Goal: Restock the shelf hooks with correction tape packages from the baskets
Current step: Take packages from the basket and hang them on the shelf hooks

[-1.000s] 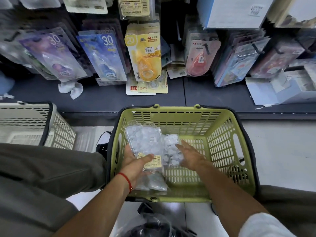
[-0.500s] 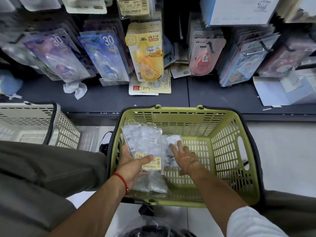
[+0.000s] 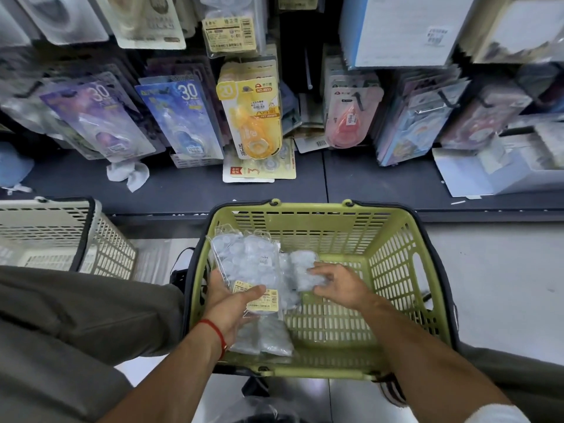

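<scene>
A green basket point(image 3: 396, 270) stands on the floor below the shelf. My left hand point(image 3: 232, 300) grips a stack of clear correction tape packages point(image 3: 247, 261) with a yellow label, thumb on top. My right hand point(image 3: 338, 285) reaches onto another clear package point(image 3: 305, 270) lying in the basket, fingers curled on its edge. More clear packages point(image 3: 262, 337) lie under my left wrist. Above, hooks hold hanging packages: purple point(image 3: 100, 117), blue point(image 3: 183, 117), yellow point(image 3: 253, 111) and pink point(image 3: 351, 117).
A beige basket point(image 3: 61, 236) stands at the left next to my knee. A dark shelf ledge point(image 3: 366, 184) carries loose yellow cards point(image 3: 259, 169), a crumpled white wrapper point(image 3: 128, 175) and white boxes point(image 3: 476, 172) at the right. One bare hook point(image 3: 309, 74) shows between yellow and pink.
My right hand has shifted right and closed its fingers on the loose package in the basket. The left hand keeps its stack in place. The view has tilted slightly.
</scene>
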